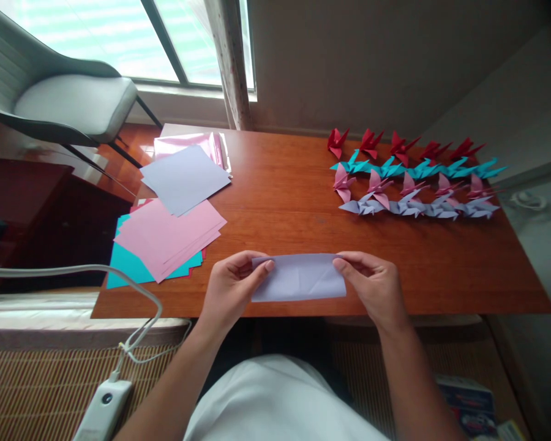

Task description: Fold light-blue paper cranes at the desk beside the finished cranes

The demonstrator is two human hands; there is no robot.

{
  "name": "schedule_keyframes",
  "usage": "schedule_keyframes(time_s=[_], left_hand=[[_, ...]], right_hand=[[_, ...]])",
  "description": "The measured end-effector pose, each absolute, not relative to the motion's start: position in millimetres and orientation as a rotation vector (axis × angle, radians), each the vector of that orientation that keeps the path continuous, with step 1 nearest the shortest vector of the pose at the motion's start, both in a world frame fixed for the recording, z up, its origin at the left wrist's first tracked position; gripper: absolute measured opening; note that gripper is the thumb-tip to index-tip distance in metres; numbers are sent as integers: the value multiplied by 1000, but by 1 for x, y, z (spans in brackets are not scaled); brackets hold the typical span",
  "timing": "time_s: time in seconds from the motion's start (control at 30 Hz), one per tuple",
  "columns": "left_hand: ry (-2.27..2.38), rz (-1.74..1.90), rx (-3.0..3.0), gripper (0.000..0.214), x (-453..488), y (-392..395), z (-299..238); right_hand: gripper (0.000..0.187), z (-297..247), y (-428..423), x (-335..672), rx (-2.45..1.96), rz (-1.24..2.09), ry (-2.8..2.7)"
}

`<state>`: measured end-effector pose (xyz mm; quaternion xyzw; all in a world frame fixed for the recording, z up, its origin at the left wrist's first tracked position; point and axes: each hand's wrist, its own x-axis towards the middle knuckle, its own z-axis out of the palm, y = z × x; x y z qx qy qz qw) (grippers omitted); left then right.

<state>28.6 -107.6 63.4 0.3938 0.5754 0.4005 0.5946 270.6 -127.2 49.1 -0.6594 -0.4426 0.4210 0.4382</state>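
Note:
A lavender sheet of paper (pixel 298 278), folded into a wide rectangle with faint slanting creases, is held up near the table's front edge. My left hand (pixel 234 285) pinches its upper left corner between thumb and fingers. At the upper right corner, my right hand (pixel 371 282) grips it the same way. Rows of folded paper cranes stand at the table's right: red cranes (pixel 370 144) at the back, then turquoise cranes (pixel 390 166), pink cranes (pixel 379 187) and lavender cranes (pixel 409 206) in front.
On the wooden table (pixel 275 196), lavender sheets (pixel 188 180), pink sheets (pixel 169 236) and turquoise sheets (pixel 133 266) overlap at the left, beside a clear plastic packet (pixel 211 147). A white cable runs to a power strip (pixel 104 407) on the seat. A chair (pixel 73 104) stands by the window.

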Motion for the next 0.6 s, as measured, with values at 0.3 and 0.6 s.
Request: schedule_keyframes(time_s=[0.3, 0.6], left_hand=[[1316, 883, 988, 26, 29, -96, 50], [1478, 747, 1717, 16, 31, -70, 25]], right_hand=[[22, 40, -115, 274, -1614, 1054, -1196], [17, 20, -86, 278, -1604, 802, -1498]])
